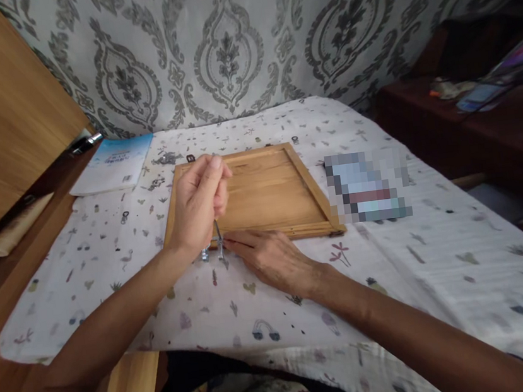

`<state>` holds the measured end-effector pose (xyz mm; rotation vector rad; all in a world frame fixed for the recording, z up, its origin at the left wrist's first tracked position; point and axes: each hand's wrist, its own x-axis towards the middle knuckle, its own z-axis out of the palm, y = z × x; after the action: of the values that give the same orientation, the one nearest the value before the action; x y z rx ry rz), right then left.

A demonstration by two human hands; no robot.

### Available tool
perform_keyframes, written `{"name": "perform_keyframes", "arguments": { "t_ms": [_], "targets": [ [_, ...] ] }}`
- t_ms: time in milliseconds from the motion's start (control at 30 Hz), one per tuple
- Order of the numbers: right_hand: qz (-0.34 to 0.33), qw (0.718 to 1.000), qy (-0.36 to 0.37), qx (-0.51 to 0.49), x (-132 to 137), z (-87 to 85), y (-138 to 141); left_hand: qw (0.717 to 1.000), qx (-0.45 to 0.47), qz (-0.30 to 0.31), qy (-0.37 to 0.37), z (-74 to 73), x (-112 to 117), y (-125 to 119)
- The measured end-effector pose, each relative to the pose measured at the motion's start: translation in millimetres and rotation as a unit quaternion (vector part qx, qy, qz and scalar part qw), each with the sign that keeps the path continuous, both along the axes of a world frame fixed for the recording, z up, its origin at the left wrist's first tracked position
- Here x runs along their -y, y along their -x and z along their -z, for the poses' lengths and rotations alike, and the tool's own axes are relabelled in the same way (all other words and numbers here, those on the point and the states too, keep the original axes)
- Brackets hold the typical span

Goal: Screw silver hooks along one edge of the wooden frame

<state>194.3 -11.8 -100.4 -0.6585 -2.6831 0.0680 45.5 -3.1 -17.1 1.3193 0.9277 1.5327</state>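
A shallow wooden box or framed panel (265, 186) lies flat on the cloth in front of me. My left hand (200, 203) is closed in a fist above its near left edge. From under that fist a thin screwdriver (218, 229) shaft runs down to the edge; its handle is hidden in my fingers. At the shaft's lower end sits a small shiny metal latch (221, 249) with two prongs hanging over the near edge. My right hand (273, 258) lies low beside it, fingertips pressed together against the latch, partly hiding it.
A patterned white cloth (305, 318) covers the table. A blue and white booklet (117, 164) lies at the back left, and a pixelated flat object (365, 186) right of the panel. Small dark metal pieces (125, 217) lie left. A patterned wall (227, 47) stands behind.
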Motion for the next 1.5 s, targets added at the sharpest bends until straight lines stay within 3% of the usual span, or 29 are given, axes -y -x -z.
{"name": "perform_keyframes", "arguments": {
  "t_ms": [167, 367, 533, 867, 1067, 1300, 1500],
  "targets": [
    [0.001, 1.0, -0.007, -0.001, 0, 0.4, 1, 0.999, -0.003, 0.034, 0.01, -2.2, -2, 5],
    [0.006, 1.0, -0.01, 0.011, 0, 0.9, 1, 0.995, -0.061, -0.066, -0.048, 2.9, 11, 5],
    [0.001, 1.0, 0.007, 0.007, 1, -0.3, 1, 0.998, -0.045, -0.017, -0.031, 5.5, 11, -1],
    [0.006, 1.0, -0.001, 0.014, 1, 0.2, 0, 0.999, -0.027, -0.003, 0.028, -1.4, 0, 3],
    [0.008, 1.0, -0.004, 0.021, 1, 0.3, 1, 0.993, -0.06, -0.084, -0.056, -0.2, 9, 5],
    [0.003, 1.0, -0.001, 0.008, 1, 0.1, 0, 0.999, -0.003, -0.04, -0.011, -1.0, 3, 1],
    [0.0, 1.0, 0.006, -0.006, 1, 1.2, 0, 0.999, -0.021, 0.014, 0.029, -5.0, -3, 7]
  ]
}}
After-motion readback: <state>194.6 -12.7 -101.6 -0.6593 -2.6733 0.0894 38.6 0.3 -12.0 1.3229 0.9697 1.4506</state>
